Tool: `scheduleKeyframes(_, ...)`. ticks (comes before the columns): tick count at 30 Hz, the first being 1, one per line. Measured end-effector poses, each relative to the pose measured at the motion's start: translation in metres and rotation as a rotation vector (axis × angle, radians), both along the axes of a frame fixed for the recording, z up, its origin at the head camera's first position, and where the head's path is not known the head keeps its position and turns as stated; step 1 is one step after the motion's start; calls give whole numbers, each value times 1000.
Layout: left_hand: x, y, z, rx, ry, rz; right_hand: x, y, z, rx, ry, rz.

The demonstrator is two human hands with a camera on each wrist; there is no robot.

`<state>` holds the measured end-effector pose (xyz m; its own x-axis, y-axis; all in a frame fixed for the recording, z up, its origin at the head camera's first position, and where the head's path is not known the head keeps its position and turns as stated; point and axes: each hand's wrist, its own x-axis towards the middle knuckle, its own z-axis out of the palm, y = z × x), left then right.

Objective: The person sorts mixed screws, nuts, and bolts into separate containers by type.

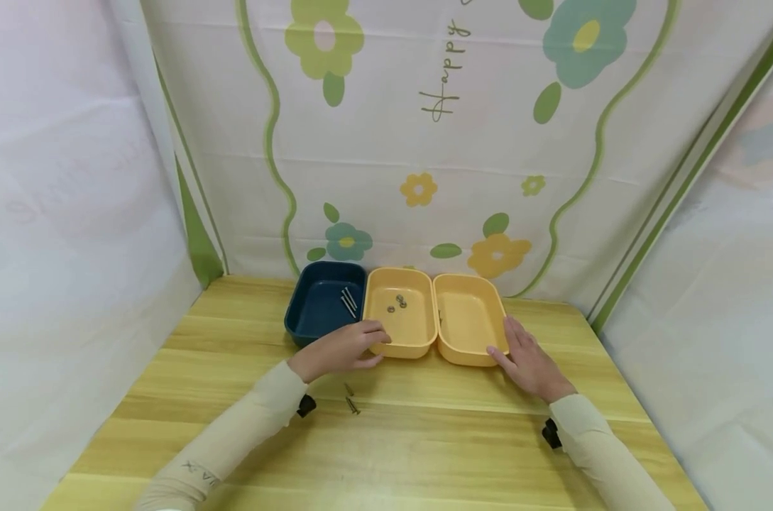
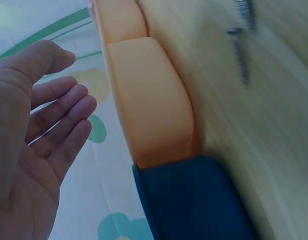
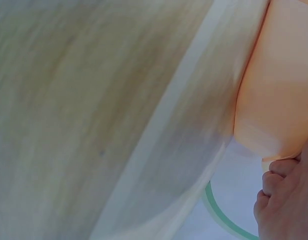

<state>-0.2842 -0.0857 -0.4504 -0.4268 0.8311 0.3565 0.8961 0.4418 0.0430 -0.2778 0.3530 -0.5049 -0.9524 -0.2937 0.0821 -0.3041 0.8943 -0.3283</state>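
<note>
Over the near rim of the middle yellow box (image 1: 402, 350) is my left hand (image 1: 348, 348), its fingers loosely bent. In the left wrist view nothing shows between the thumb and fingers of this hand (image 2: 49, 115). A few small metal nuts (image 1: 400, 301) lie inside that box. My right hand (image 1: 529, 360) rests against the right yellow box (image 1: 472, 323), fingers along its right wall and thumb at the near corner of the rim. A small screw (image 1: 440, 316) lies by that box's left wall. Several long bolts (image 1: 349, 303) lie in the dark blue box (image 1: 309, 309).
Two screws (image 1: 353, 405) lie on the wooden table (image 1: 424, 440) in front of the boxes. The three boxes stand side by side near the back edge, close to a flowered cloth (image 1: 367, 142). Cloth walls also hang at left and right.
</note>
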Motion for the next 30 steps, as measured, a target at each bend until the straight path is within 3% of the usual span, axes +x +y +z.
scheduleKeyframes(4,8,-16,-1,-78,-31,-5,-1,0,1,-2,-2,1)
scheduleKeyframes(12,19,-32,-1,-241,-176,17,-2,1,5,6,-2,-7)
scheduleKeyframes(19,20,-38,-14,-269,-195,-8,-3,1,3,1,-4,-5)
scheduleKeyframes(30,15,-47,-32,-252,-329,13,-1,0,1,-9,-4,-4)
